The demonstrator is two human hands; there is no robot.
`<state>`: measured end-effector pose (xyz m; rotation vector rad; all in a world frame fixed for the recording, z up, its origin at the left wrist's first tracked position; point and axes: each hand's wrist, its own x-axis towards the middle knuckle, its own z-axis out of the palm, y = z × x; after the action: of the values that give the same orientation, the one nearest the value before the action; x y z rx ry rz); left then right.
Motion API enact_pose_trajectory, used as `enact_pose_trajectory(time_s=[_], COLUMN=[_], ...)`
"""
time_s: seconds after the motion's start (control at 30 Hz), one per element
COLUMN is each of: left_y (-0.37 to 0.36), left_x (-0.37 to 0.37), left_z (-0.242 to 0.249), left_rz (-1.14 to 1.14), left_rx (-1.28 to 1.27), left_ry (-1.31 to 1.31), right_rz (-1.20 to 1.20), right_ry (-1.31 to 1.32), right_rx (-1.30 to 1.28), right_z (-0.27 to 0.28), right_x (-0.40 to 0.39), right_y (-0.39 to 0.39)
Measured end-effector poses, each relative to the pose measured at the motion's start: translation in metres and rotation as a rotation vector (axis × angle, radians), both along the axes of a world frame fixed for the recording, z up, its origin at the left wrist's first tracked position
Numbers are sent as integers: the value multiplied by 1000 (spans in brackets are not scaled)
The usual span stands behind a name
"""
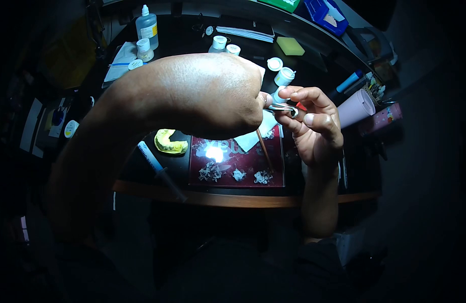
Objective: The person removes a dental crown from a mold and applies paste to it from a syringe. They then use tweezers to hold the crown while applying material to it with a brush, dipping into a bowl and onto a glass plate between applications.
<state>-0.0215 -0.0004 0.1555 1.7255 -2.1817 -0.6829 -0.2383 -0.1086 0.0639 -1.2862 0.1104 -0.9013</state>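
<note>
My left hand (233, 96) reaches across from the left, its back to the camera, fingers mostly hidden and closed on a slim metal tool (279, 106). Opposite it, my right hand (316, 123) is palm-up with bent fingers and thumb around the tool's far end, where a tiny pale ring-like piece (294, 112) shows. Both hands are above a dark red glossy pad (198, 160) that bears small whitish heaps (209, 172). Left of the pad lies a yellow dental arch model (170, 143), and a syringe (153, 159) is below it.
Behind the hands are open white jars (284, 77), a yellow sponge (290, 46) and a stack of papers (245, 34). A clear bottle (147, 28) stands back left. Right of the hands are a pink cup (356, 108) and a blue marker (349, 81).
</note>
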Motion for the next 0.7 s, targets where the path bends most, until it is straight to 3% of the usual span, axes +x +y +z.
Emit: enact_pose_trajectory(time_s=[0.1, 0.17, 0.2, 0.3, 0.33, 0.4, 0.5, 0.57, 0.67, 0.7], left_y=[0, -1, -6, 1, 4, 7, 10, 9, 7, 5], left_x=[0, 6, 22, 35, 37, 39, 33, 36, 44, 46], left_z=[-2, 2, -23, -39, -36, -34, -39, -51, -61, -64], left_rz=[27, -10, -190, -136, -30, 102, 127, 124, 97, 73], left_rx=[16, 117, -199, -185, -37, 178, 167, 102, 22, 50], left_ry=[29, -60, -139, 196, 326, 501, 719, 813, 853, 878], right_rz=[-110, -327, -463, -789, -827, -807, -746, -690, -505, -408], right_ry=[62, 50, 47, 181, 278, 612, 942, 1052, 1006, 1026], right_rx=[-20, -82, -116, -270, -286, -433, -682, -705, -944, -880], right_z=[12, 20, 25, 37, 41, 39, 25, 17, 8, 3], right_x=[-7, -25, -38, -76, -81, -94, -94, -89, -63, -52], right_y=[0, -7, -14, -26, -27, -38, -49, -42, -14, -4])
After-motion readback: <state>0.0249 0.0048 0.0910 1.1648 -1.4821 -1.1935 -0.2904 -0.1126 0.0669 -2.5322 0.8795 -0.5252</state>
